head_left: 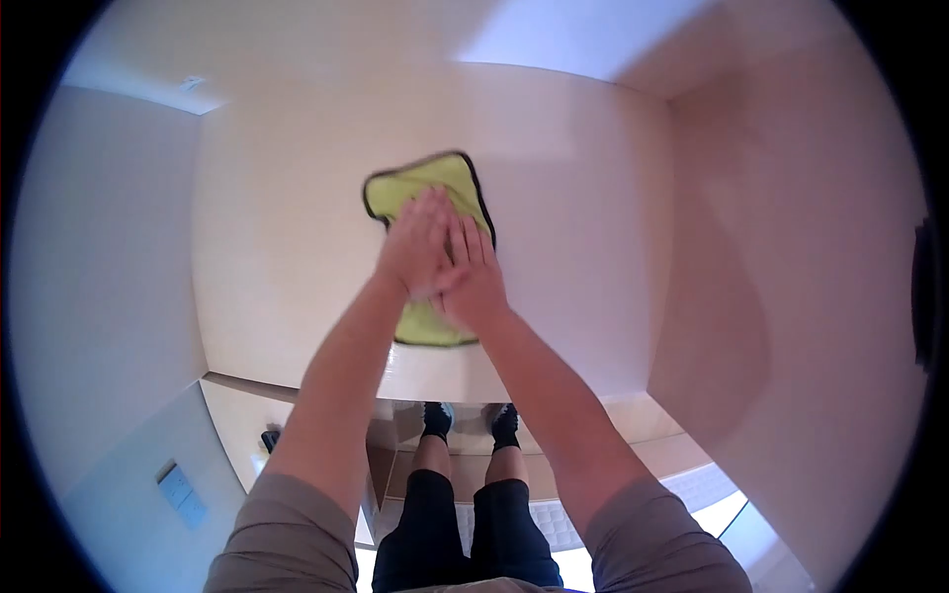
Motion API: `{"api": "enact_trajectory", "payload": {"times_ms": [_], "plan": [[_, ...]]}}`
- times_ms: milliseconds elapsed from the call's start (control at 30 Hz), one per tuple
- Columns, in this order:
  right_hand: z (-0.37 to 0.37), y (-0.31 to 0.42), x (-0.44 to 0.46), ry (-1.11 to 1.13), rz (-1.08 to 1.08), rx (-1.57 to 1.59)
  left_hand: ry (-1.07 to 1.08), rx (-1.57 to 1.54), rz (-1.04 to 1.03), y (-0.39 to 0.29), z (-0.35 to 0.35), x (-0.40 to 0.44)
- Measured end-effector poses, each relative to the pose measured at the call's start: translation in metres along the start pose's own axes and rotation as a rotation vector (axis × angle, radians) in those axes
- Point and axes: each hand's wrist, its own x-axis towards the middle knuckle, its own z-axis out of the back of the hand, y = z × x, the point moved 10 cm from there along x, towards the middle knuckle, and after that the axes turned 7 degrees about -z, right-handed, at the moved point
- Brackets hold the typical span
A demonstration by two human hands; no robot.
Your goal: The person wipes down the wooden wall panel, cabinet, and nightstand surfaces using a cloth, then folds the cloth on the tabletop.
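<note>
Both hands (442, 255) together, flat on green cloth (431, 324); bare surface (287, 237) around.

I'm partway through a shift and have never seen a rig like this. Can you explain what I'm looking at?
There's no robot here: these are a person's bare hands, seen in one picture from a camera on their head, looking forward and down. The curved black border frames the view.

The wide, pale surface carries a yellow-green cloth with a dark edge. The left hand and right hand lie on it, overlapping, fingers extended. They rest on the cloth rather than grasp it. The person's feet show beyond the surface's near edge.
</note>
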Motion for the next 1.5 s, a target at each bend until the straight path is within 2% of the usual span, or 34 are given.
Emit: {"api": "enact_trajectory", "payload": {"times_ms": [33,100,200,267,433,500,567,600,633,667,700,733,800,933,967,1000,1067,1100,1167,1200,1267,1300,1333,1400,1500], "plan": [[0.002,-0.006,0.012,-0.005,-0.015,-0.001,0.002,0.002,-0.016,0.002,0.001,0.008],[0.005,-0.002,0.022,-0.062,-0.016,-0.055,-0.207,-0.079,0.060,0.016,0.022,0.002],[-0.007,0.002,-0.007,0.065,-0.049,-0.060,-0.110,-0.142,0.156,-0.001,0.012,-0.023],[-0.013,-0.011,-0.056,0.079,-0.055,-0.081,-0.083,-0.145,0.158,-0.044,-0.019,-0.047],[-0.030,-0.056,-0.172,0.174,0.116,-0.191,-0.126,-0.308,0.182,-0.162,-0.065,-0.094],[-0.019,-0.084,-0.193,0.292,0.187,0.040,-0.153,-0.344,0.173,-0.175,-0.065,-0.085],[-0.012,-0.101,-0.184,0.485,0.480,-0.016,-0.357,-0.343,0.000,-0.182,-0.042,-0.068],[0.020,-0.097,-0.166,0.324,0.662,0.099,-0.348,-0.285,-0.076,-0.178,-0.044,-0.054],[0.025,-0.097,-0.149,0.335,0.837,0.185,-0.337,-0.235,-0.148,-0.161,-0.042,-0.036],[0.021,-0.098,-0.127,0.425,0.897,0.177,-0.238,-0.308,-0.193,-0.141,-0.028,-0.020],[0.017,-0.097,-0.098,0.510,0.951,0.108,-0.393,-0.184,-0.219,-0.124,-0.022,-0.010],[0.029,-0.099,-0.061,0.477,0.958,0.131,-0.457,-0.104,-0.124,-0.098,-0.018,0.006],[0.037,-0.100,-0.003,0.284,0.936,-0.105,-0.501,-0.001,0.067,-0.051,-0.004,0.023],[0.040,-0.069,0.044,0.193,0.893,-0.144,-0.480,0.076,0.313,-0.010,0.003,0.015],[0.034,-0.065,0.041,0.245,0.731,-0.126,-0.297,0.102,0.358,-0.013,-0.009,0.010],[0.032,-0.064,0.036,0.301,0.570,-0.120,-0.214,0.050,0.367,-0.020,-0.017,-0.002],[0.006,-0.076,-0.005,0.221,0.344,-0.101,-0.062,-0.019,0.320,-0.045,-0.024,-0.031],[-0.003,-0.078,-0.037,0.231,0.333,-0.088,0.012,-0.034,0.265,-0.059,-0.023,-0.045],[-0.028,-0.083,-0.115,0.457,0.308,-0.084,0.266,-0.114,0.159,-0.086,-0.035,-0.073],[-0.032,-0.080,-0.147,0.571,0.326,-0.071,0.270,-0.106,0.153,-0.092,-0.044,-0.087],[-0.019,-0.072,-0.164,0.551,0.302,-0.074,-0.018,-0.071,-0.245,-0.130,-0.029,-0.094],[-0.013,-0.073,-0.165,0.532,0.281,-0.081,-0.002,-0.092,-0.342,-0.140,-0.034,-0.092],[-0.011,-0.074,-0.157,0.527,0.277,-0.083,-0.005,-0.089,-0.346,-0.134,-0.039,-0.083],[-0.006,-0.081,-0.115,0.494,0.215,-0.109,0.025,-0.279,-0.306,-0.104,-0.053,-0.042],[0.006,-0.097,-0.030,0.322,0.226,-0.234,-0.171,-0.122,-0.179,-0.046,-0.015,0.018]]}}
